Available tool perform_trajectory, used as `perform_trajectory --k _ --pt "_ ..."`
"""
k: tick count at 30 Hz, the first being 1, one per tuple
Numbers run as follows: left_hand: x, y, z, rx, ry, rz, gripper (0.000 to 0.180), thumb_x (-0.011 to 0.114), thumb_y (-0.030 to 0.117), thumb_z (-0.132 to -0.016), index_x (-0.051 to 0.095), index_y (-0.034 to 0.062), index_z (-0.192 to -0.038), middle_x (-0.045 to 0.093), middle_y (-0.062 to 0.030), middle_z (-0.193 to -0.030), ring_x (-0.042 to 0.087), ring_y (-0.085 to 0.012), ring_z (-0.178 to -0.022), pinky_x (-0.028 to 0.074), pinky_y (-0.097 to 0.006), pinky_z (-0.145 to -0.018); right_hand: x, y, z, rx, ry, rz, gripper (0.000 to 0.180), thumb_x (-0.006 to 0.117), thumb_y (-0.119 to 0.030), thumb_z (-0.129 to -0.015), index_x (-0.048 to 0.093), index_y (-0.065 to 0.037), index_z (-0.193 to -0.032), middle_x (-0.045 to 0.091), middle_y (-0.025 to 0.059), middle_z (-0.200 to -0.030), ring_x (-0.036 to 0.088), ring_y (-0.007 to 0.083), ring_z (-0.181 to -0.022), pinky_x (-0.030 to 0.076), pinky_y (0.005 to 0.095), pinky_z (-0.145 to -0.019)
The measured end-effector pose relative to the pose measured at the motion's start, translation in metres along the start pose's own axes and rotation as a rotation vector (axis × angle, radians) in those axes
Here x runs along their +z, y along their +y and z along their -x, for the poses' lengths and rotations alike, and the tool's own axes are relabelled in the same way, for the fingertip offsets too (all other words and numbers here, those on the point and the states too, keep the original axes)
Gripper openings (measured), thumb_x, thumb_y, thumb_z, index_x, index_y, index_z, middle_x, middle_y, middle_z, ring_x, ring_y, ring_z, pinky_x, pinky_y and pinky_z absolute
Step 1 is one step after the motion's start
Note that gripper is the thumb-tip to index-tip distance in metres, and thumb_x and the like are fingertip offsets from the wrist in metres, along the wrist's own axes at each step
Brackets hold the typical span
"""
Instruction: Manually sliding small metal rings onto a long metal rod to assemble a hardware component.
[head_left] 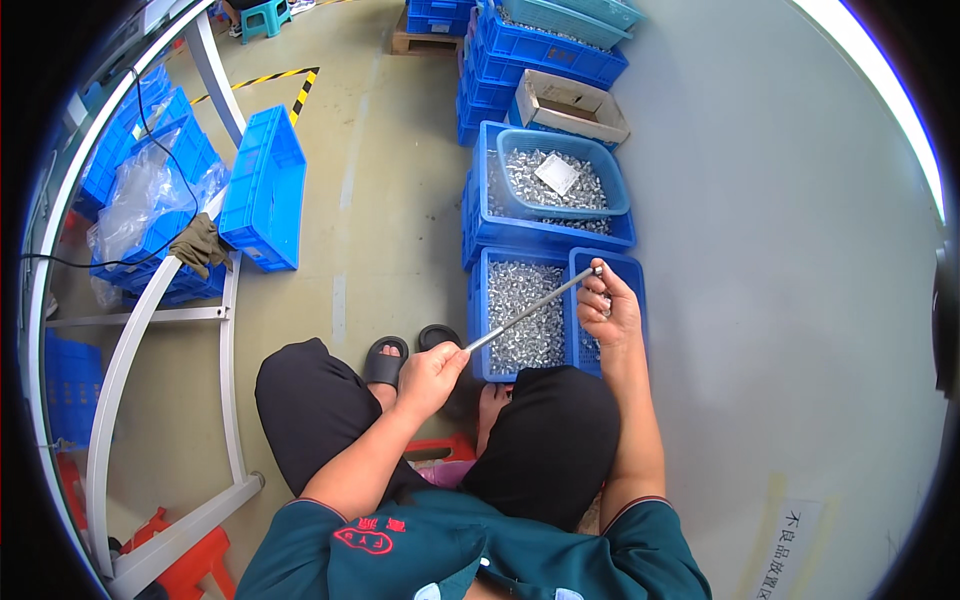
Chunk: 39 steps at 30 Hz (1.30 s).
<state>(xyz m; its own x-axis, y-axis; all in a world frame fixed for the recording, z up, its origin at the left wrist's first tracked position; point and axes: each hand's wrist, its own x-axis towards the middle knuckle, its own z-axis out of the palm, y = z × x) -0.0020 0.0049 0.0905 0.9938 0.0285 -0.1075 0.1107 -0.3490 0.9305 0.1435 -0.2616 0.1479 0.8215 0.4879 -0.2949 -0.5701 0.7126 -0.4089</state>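
A thin grey metal rod (530,310) slants between my two hands, above the bins in front of my knees. My left hand (430,376) is closed around its lower end. At the upper end, the thumb and forefinger of my right hand (614,312) pinch the tip; whether a small metal piece sits on it there is too small to tell. The other right fingers curl inward, with something shiny just showing among them. Below the rod is a blue bin (484,300) full of small silvery metal parts (530,345). A smaller blue basket (630,265) stands beside it, partly behind my right hand.
Farther ahead, a light blue basket (565,212) of metal parts rests in a larger blue crate (480,240). Beyond stand a cardboard box (570,122) and stacked blue crates (490,95). On the left are a white metal frame (228,380) and an upended blue crate (265,190). A grey wall (780,300) borders the right.
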Motion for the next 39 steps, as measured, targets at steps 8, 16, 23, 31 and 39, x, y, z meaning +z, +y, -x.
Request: perform_trajectory --k 8,16,23,31,39 --pt "-0.004 0.005 0.001 0.073 0.041 -0.069 0.028 0.052 0.032 -0.087 0.057 0.0076 -0.075 0.053 -0.0113 -0.056 0.055 -0.0299 -0.053 0.040 -0.038 -0.049 0.004 -0.004 0.002 0.104 0.029 0.001 0.015 0.051 -0.016 -0.088 0.060 -0.005 -0.092 0.047 -0.0004 -0.061 0.035 0.0065 -0.044 0.025 0.0190 -0.035" --pt "0.008 -0.008 0.000 0.091 0.053 0.112 0.027 0.054 0.029 -0.088 0.057 0.0054 -0.076 0.048 -0.0089 -0.053 0.049 -0.0206 -0.048 0.037 -0.034 -0.048 0.048 0.021 0.019 -0.049 0.129 0.526 0.023 0.053 -0.019 -0.090 0.057 -0.002 -0.104 0.048 -0.0003 -0.068 0.035 0.0042 -0.046 0.026 0.0172 -0.040" --pt "0.026 -0.016 -0.007 0.075 0.067 0.359 0.028 0.053 0.026 -0.090 0.055 0.0016 -0.075 0.041 -0.0032 -0.052 0.039 -0.0087 -0.050 0.033 -0.028 -0.047 0.036 0.024 0.025 0.117 0.333 0.637 0.027 0.055 -0.021 -0.089 0.055 0.000 -0.105 0.050 0.0020 -0.071 0.035 0.0034 -0.048 0.024 0.0163 -0.039" --pt "0.019 -0.006 0.006 0.051 0.008 0.309 0.029 0.051 0.023 -0.093 0.052 0.0023 -0.073 0.040 0.0060 -0.060 0.035 -0.0034 -0.056 0.031 -0.022 -0.050 0.029 0.012 0.037 0.022 0.275 0.269 0.016 0.052 -0.011 -0.086 0.052 -0.001 -0.099 0.053 0.0034 -0.074 0.035 0.0042 -0.045 0.026 0.0173 -0.036" --pt "0.009 0.004 0.023 0.082 0.023 0.161 0.029 0.053 0.029 -0.088 0.056 0.0036 -0.075 0.047 -0.0094 -0.052 0.046 -0.0180 -0.047 0.036 -0.033 -0.048 0.032 0.012 0.047 -0.065 0.141 0.146 0.021 0.056 -0.027 -0.089 0.055 -0.007 -0.091 0.047 -0.0011 -0.067 0.033 0.0032 -0.046 0.023 0.0168 -0.037"
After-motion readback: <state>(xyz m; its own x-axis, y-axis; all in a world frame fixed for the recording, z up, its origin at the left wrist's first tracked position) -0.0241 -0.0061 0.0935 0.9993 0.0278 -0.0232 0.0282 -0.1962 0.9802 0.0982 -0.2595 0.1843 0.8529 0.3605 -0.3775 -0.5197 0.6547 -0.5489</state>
